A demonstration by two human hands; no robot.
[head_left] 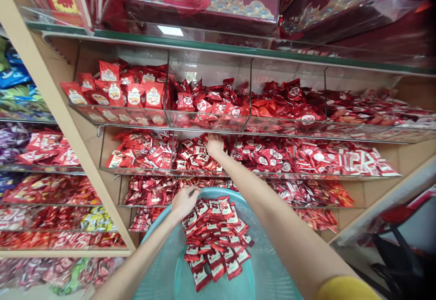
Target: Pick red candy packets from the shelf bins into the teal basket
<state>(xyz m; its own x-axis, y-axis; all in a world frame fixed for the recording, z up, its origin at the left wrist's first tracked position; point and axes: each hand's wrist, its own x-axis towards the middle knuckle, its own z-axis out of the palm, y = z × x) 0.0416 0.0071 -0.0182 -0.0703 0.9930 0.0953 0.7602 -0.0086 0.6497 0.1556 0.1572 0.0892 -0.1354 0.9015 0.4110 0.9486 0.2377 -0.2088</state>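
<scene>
A teal plastic basket (272, 263) stands low in front of me, with a pile of red-and-white wrapped candies (218, 241) inside. My left hand (185, 201) is closed on its far left rim. Stretched over the basket, my right hand (215, 145) reaches into a shelf compartment of similar red packets (195, 154). Its fingertips are hidden among the packets and the shelf edge, so I cannot tell whether they hold any.
Clear-fronted shelves hold red packets (218, 102) in divided compartments above and beside my right hand. Gift boxes (204, 5) sit on the glass shelf (218, 43) overhead. A wooden upright (64, 105) separates another candy rack at left. Dark straps (398, 250) hang at lower right.
</scene>
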